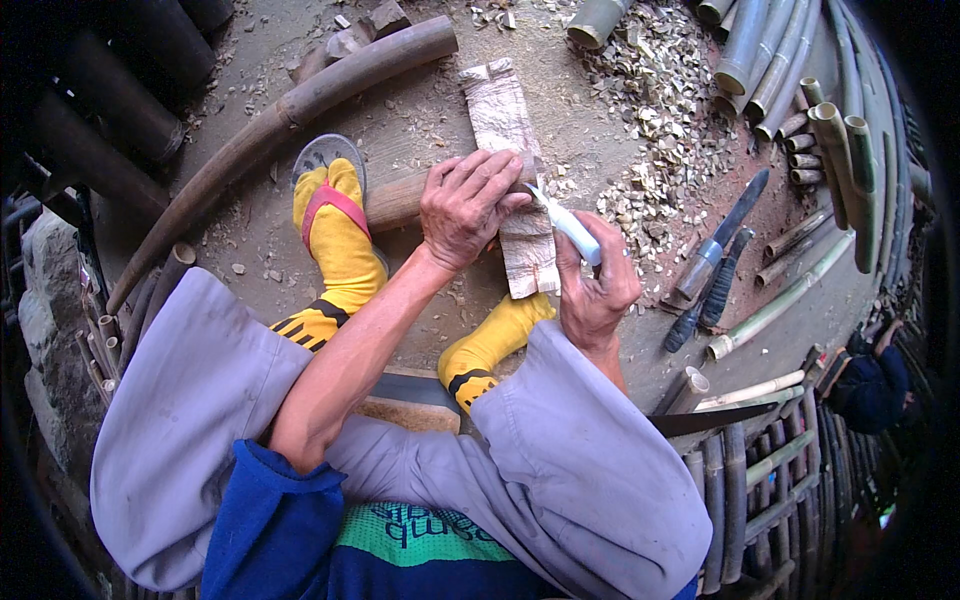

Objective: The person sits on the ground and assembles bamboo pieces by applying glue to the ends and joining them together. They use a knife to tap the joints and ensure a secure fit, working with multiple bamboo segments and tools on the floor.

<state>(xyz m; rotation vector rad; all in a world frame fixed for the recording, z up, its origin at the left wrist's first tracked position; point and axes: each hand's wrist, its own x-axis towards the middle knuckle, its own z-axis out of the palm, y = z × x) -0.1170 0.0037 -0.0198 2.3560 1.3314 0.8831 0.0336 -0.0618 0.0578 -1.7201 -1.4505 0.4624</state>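
My left hand [470,205] is wrapped over a brown bamboo tube [395,203] near its right end. That end rests across a rough pale wooden plank [497,110] lying on the ground between my feet. In my right hand [598,285] is a small white-handled tool [572,235], pinched between thumb and fingers. Its narrow pale tip points up and left and meets the end of the tube, just beside my left fingers. Whether the tip is a blade or a nozzle is too small to tell.
Wood chips [655,130] are heaped beyond my right hand. Right of them lie a large knife [725,235] and a dark-wrapped tool [715,290]. A long curved bamboo pole [290,110] arcs on the left. Bamboo lengths [750,50] stand at far right, with another person [870,385] behind.
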